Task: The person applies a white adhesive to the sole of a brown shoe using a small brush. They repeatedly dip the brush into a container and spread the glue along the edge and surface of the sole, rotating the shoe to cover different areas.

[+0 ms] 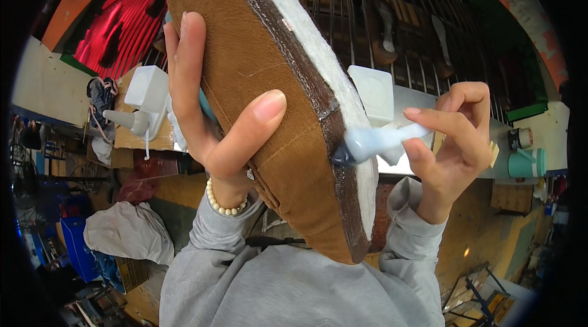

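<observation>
Brown suede covers the shoe (pixel 263 57), whose dark-brown-and-white sole edge (pixel 315 85) slants before the person's chest. The left hand (pixel 204 129) grips it, thumb and fingers apart across the suede; the right hand (pixel 452 149) pinches a blurred, pale-handled, dark-tipped brush (pixel 367 142) at the dark band.
</observation>
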`<state>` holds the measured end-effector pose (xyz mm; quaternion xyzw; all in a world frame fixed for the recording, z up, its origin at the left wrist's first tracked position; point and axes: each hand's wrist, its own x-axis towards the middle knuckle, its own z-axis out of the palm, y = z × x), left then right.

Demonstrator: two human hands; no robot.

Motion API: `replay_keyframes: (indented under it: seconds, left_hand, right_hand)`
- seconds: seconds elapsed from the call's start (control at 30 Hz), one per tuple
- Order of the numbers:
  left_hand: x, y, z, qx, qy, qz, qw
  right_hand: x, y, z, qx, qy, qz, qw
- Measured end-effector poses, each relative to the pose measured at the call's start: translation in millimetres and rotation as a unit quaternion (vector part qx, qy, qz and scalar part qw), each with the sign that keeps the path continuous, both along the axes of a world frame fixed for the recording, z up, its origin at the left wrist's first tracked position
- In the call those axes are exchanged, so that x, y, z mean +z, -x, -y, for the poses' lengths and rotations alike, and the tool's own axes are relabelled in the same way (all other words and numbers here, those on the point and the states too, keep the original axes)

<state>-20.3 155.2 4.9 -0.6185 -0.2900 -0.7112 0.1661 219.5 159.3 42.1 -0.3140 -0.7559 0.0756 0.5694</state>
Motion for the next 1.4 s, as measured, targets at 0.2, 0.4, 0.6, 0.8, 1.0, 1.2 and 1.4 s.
replay_keyframes:
  seconds: [0.2, 0.4, 0.6, 0.8, 1.0, 1.2, 1.4]
  left_hand:
    - [0, 1, -2, 0.036, 0.001, -0.026, 0.999]
    - [-3, 6, -4, 0.058, 0.044, -0.047, 0.996]
    - [-10, 14, 5, 0.036, 0.106, -0.044, 0.993]
    - [-14, 7, 14, -0.007, 0.153, 0.06, 0.986]
    - [-9, 7, 26, -0.052, 0.178, 0.172, 0.967]
    - [9, 5, 33, -0.097, 0.183, 0.275, 0.939]
    - [2, 12, 29, -0.102, 0.213, 0.352, 0.906]
  right_hand:
    - [-5, -6, -2, 0.115, 0.009, -0.007, 0.993]
    - [-9, -14, 4, 0.141, 0.022, 0.003, 0.99]
    - [-19, -25, 14, 0.17, 0.055, 0.015, 0.984]
    - [-54, -62, 22, 0.023, 0.203, 0.011, 0.979]
    - [-120, -71, 21, -0.221, 0.194, 0.284, 0.913]
    - [-153, -73, 36, -0.242, 0.18, 0.238, 0.923]
    - [-125, -55, 40, -0.159, 0.413, -0.015, 0.897]
